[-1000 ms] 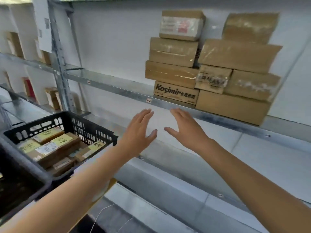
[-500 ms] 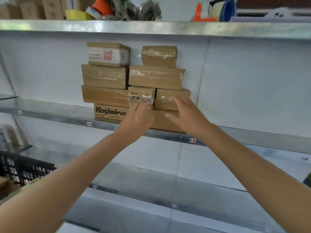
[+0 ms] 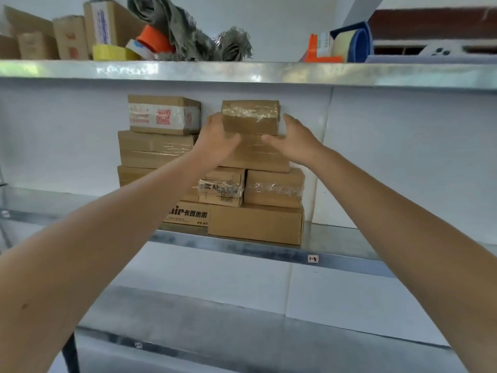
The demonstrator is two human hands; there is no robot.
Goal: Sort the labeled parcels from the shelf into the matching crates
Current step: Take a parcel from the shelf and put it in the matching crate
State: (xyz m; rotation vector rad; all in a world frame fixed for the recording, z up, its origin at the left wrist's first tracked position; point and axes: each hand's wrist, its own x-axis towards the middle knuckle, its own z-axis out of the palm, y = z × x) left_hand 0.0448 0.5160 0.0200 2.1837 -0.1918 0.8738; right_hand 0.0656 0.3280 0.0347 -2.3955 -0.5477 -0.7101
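A stack of taped brown cardboard parcels (image 3: pixel 271 224) stands on the middle metal shelf (image 3: pixel 336 258). The small top parcel (image 3: pixel 250 117) of the right column lies between my hands. My left hand (image 3: pixel 216 142) lies against its left end, with the thumb along its lower front edge. My right hand (image 3: pixel 294 138) is at its right end, fingers straight and thumb stretched under the front; whether it touches is unclear. The parcel still rests on the wider parcel (image 3: pixel 258 153) below. No crate is in view.
A white-taped parcel (image 3: pixel 164 114) tops the left column. The top shelf (image 3: pixel 242 72) holds tape rolls (image 3: pixel 115 51), cardboard boxes (image 3: pixel 70 36), grey cloth (image 3: pixel 193 33) and a tape dispenser (image 3: pixel 347 44). A lower shelf (image 3: pixel 242 332) runs beneath my arms.
The view has swung right and up from the black crate to the parcel stack. Both hands rose from the lower parcels to either end of the top right parcel.
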